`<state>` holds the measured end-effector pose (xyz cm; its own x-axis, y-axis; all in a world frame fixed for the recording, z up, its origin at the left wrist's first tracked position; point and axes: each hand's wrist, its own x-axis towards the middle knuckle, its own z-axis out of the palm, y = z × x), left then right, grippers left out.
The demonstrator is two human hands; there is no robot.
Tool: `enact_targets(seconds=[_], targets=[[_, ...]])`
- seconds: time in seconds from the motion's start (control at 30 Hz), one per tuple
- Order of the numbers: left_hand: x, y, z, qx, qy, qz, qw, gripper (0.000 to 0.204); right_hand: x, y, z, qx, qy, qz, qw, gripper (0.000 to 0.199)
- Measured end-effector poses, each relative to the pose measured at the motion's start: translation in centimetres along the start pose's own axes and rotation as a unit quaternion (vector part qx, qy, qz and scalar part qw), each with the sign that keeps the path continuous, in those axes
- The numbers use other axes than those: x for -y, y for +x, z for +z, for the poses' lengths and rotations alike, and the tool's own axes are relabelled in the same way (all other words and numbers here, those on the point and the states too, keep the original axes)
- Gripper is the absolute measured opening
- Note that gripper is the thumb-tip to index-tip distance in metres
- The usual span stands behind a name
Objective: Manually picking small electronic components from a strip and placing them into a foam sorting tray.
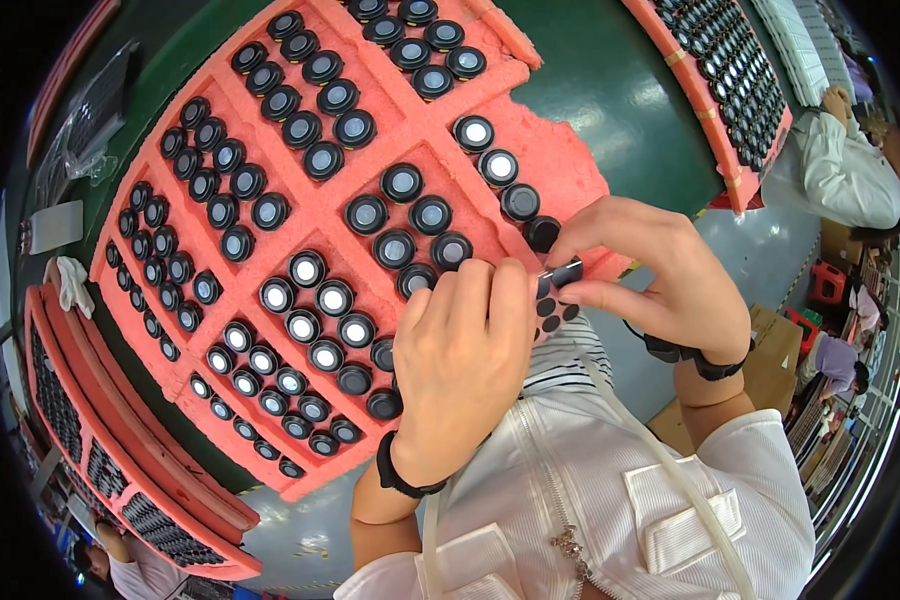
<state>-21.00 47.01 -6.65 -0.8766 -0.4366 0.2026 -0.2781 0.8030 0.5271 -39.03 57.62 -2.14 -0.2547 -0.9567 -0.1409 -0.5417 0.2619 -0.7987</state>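
My right hand (660, 275) pinches a small glossy black piece (567, 272) between thumb and index finger; its exact kind is hard to make out. Close against it, my left hand (465, 365) is closed, knuckles up, at the edge of a pale sheet with round black dots (558, 312), which look like stickers. Its fingertips are hidden under the hand. Both hands are over the near edge of a pink foam tray (410, 135). Round black lens-like parts (519, 202) stand in its compartments, several with bright white tops, others with grey tops. One all-dark part (542, 233) sits just beyond my fingers.
Beneath the tray lies a green tabletop (610, 85). Another filled pink tray (715, 85) is at the far right, beside a person in a white sleeve (840, 165). More pink trays (120, 440) are stacked at the left. Clear plastic wrap (85, 130) and a white cloth (73, 285) lie there too.
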Motion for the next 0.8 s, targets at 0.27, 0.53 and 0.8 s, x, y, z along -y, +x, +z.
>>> enact_targets(seconds=[0.27,0.53,0.8], targets=[[-1.2,-0.6,0.7,0.037,0.034,0.011,0.999,0.015,1.0,-0.2,-0.8,0.104,-0.126,0.054,0.985,0.021],[-1.0,-0.5,0.7,0.071,0.008,-0.014,0.997,0.011,-1.5,1.0,-1.5,0.075,-0.040,-0.085,0.993,0.015],[-0.1,1.4,0.6,0.033,0.009,-0.074,0.997,0.036,-2.3,3.9,-1.2,-0.023,0.133,0.061,0.989,0.015]])
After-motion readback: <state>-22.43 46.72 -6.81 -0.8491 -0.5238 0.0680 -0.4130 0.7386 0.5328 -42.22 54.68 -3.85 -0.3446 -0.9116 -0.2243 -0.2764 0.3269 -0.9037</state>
